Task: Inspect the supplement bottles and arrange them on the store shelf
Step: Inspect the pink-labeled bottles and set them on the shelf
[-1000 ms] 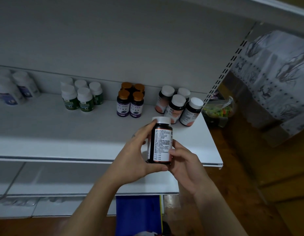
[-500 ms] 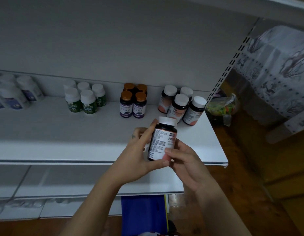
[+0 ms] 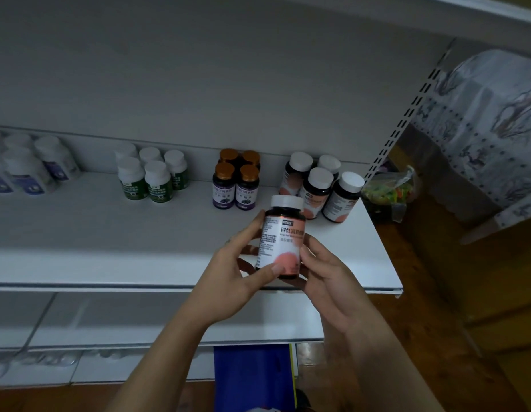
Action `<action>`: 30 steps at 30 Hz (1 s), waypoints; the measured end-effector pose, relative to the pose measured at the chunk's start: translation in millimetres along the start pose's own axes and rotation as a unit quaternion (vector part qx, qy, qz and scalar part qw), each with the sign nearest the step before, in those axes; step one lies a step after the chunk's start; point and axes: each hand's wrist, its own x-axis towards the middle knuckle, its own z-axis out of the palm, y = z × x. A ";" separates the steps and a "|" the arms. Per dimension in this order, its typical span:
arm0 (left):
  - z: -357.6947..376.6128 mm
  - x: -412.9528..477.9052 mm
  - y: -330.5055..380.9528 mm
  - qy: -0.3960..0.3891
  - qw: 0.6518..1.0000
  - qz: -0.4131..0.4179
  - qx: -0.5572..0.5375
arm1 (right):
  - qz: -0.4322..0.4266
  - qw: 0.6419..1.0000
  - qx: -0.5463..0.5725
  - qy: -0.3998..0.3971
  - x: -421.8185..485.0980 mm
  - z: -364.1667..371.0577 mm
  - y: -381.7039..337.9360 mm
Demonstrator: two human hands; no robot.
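While I hold the dark bottle [image 3: 280, 239] upright above the front edge of the white shelf [image 3: 109, 233], its white cap is up and the pink-and-white label faces me. My left hand [image 3: 234, 272] grips it from the left: thumb pressed across the lower label, fingers curled round the back. My right hand [image 3: 326, 272] cups the right side and base, fingers curled against the label edge. Behind, at the shelf's right end, stand four matching bottles [image 3: 319, 185]. Left of them: four purple-labelled bottles [image 3: 236, 185] with orange caps, then green-labelled bottles [image 3: 148, 179], then blue-labelled white bottles [image 3: 29, 171] at far left. A plastic bag [image 3: 389, 191] lies beyond the shelf's right end.
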 end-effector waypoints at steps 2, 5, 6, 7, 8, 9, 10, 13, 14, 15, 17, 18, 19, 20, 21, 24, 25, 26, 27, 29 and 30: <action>-0.3 0.0 -0.4 -0.007 1.000 -0.008 -0.010 | 0.009 0.999 0.032 -0.021 -0.6 -0.1 -1.5; -0.5 1.3 -1.4 -0.015 1.000 -0.011 -0.006 | 0.007 0.998 0.052 -0.038 -1.1 -0.2 -3.5; -0.6 1.9 -1.0 -0.019 1.000 -0.010 -0.002 | 0.002 0.998 0.047 -0.038 -0.8 -0.7 -3.6; -0.3 2.6 -0.5 -0.024 1.000 -0.009 0.005 | -0.004 0.999 0.041 -0.035 -0.2 -1.4 -3.5; 0.2 3.2 0.1 -0.030 0.999 -0.008 0.014 | -0.008 0.999 0.035 -0.028 0.5 -2.1 -3.1; 0.6 3.5 0.3 -0.032 0.999 -0.008 0.026 | -0.010 0.999 0.030 -0.018 1.0 -2.7 -2.6; 1.3 3.9 0.3 -0.032 0.999 -0.010 0.036 | -0.012 1.000 0.024 -0.008 1.6 -3.6 -1.8; 3.5 4.5 -2.9 -0.026 0.998 -0.017 0.049 | -0.014 1.000 0.004 0.003 0.7 -5.3 -0.6; 4.2 4.5 -4.4 -0.023 0.998 -0.017 0.050 | -0.014 1.000 -0.002 0.002 -0.1 -6.1 -0.6; 4.7 4.5 -5.4 -0.019 0.998 -0.016 0.049 | -0.015 1.000 -0.005 0.003 -0.9 -6.9 -1.1; 6.0 4.5 -6.3 -0.012 0.999 -0.016 0.048 | -0.017 1.000 -0.013 0.005 -1.6 -8.4 -2.1; 7.0 4.6 -6.0 -0.010 0.999 -0.017 0.047 | -0.018 1.000 -0.016 0.006 -1.8 -9.0 -2.4; 7.7 4.7 -5.8 -0.009 0.999 -0.017 0.049 | -0.019 1.000 -0.018 0.005 -2.3 -9.1 -3.3; 8.6 5.0 -5.4 -0.009 0.998 -0.018 0.053 | -0.020 1.000 -0.019 0.003 -2.3 -9.8 -3.7; 9.2 5.3 -5.2 -0.008 0.998 -0.018 0.058 | -0.019 1.000 -0.021 0.001 -2.7 -10.0 -4.6; 9.6 5.8 -4.8 0.003 0.998 -0.027 0.050 | -0.009 1.000 -0.024 0.010 -2.6 -13.9 -7.5; 9.8 5.5 -4.8 0.009 0.999 -0.032 0.038 | -0.006 1.000 -0.026 0.014 -2.4 -15.6 -8.2; 10.3 5.1 -4.8 0.016 0.999 -0.036 0.027 | -0.004 0.999 -0.030 0.018 -1.9 -17.3 -8.3; 11.0 4.8 -4.5 0.023 0.999 -0.040 0.016 | -0.002 0.999 -0.034 0.020 -1.3 -17.8 -8.6; 13.1 4.3 -4.1 0.033 0.998 -0.045 0.003 | 0.003 0.999 -0.038 0.027 -0.3 -18.0 -8.5; 14.0 4.2 -3.6 0.032 0.998 -0.046 0.001 | 0.005 0.999 -0.039 0.030 0.5 -18.2 -8.0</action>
